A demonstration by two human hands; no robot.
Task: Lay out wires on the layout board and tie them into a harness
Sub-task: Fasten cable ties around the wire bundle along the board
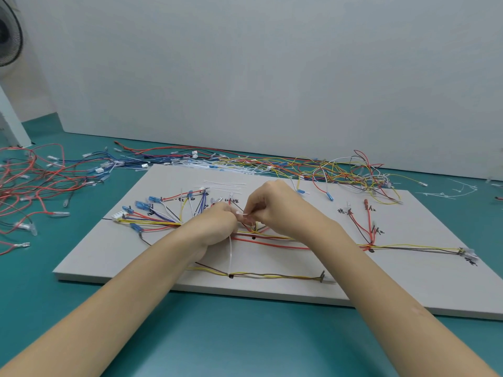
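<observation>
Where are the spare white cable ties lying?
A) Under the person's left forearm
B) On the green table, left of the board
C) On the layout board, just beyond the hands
C: the spare white cable ties lie on the layout board, just beyond both hands.

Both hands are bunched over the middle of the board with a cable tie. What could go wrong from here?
1. The white cable tie trails loose below the left hand; cinching it could catch a stray wire.
2. The right hand hides the wire junction, so a wire may slip out unseen.
3. A forearm lies over the lower yellow-brown branch and might drag it off its route.
</observation>
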